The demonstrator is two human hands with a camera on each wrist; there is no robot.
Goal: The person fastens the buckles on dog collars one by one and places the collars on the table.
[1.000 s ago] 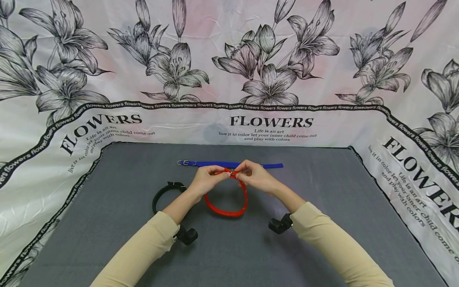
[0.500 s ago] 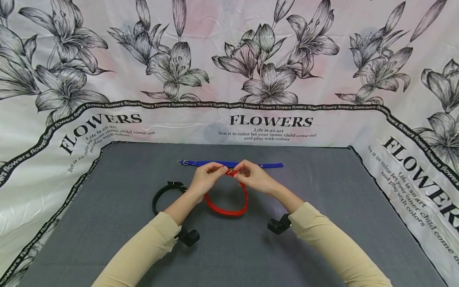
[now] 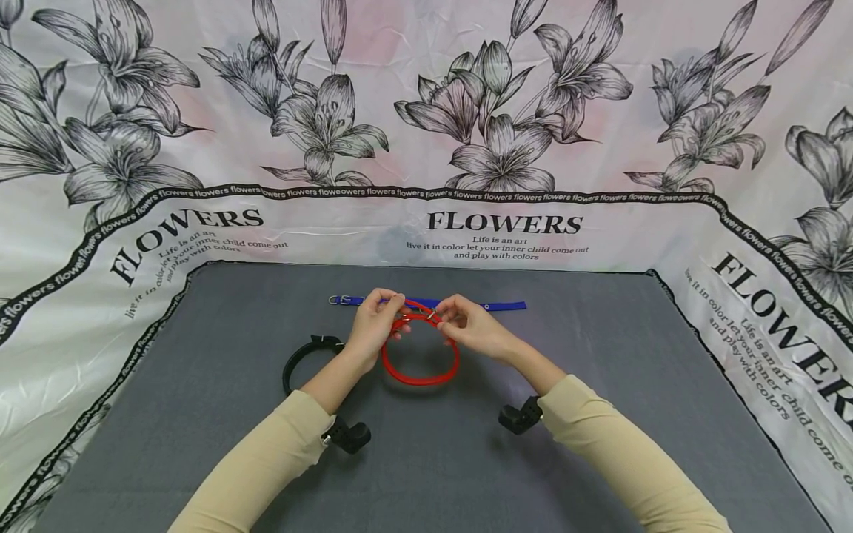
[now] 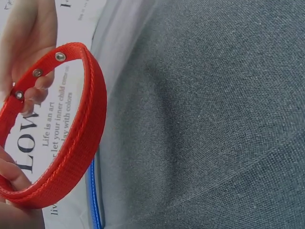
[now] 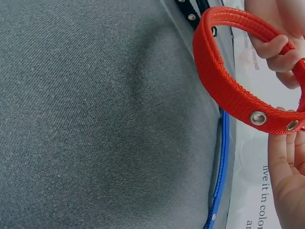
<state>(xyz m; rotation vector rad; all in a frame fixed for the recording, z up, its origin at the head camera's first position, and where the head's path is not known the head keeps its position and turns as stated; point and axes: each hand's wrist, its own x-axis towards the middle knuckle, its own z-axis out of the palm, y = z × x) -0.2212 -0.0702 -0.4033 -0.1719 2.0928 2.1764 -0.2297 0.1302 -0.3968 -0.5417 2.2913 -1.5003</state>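
Observation:
A red webbing collar (image 3: pixel 421 360) with metal eyelets is curled into a loop and held above the grey mat (image 3: pixel 200 414). My left hand (image 3: pixel 375 326) grips its left side near the strap end. The fingers of my right hand (image 3: pixel 468 331) pinch it at the buckle. In the left wrist view the red collar (image 4: pixel 71 143) fills the left side, with a finger behind it. In the right wrist view the red collar (image 5: pixel 228 90) arcs across the top right, and fingers (image 5: pixel 274 47) curl round its band.
A blue collar (image 3: pixel 493 306) lies straight on the mat just beyond my hands. A black collar (image 3: pixel 303 359) lies curled at the left beside my left forearm. Flower-printed cloth (image 3: pixel 426 148) rises behind and along both sides of the mat.
The red collar's loop has lifted and drawn tighter and rounder. My left hand moved up and slightly away along the strap. My right hand stayed at the buckle.

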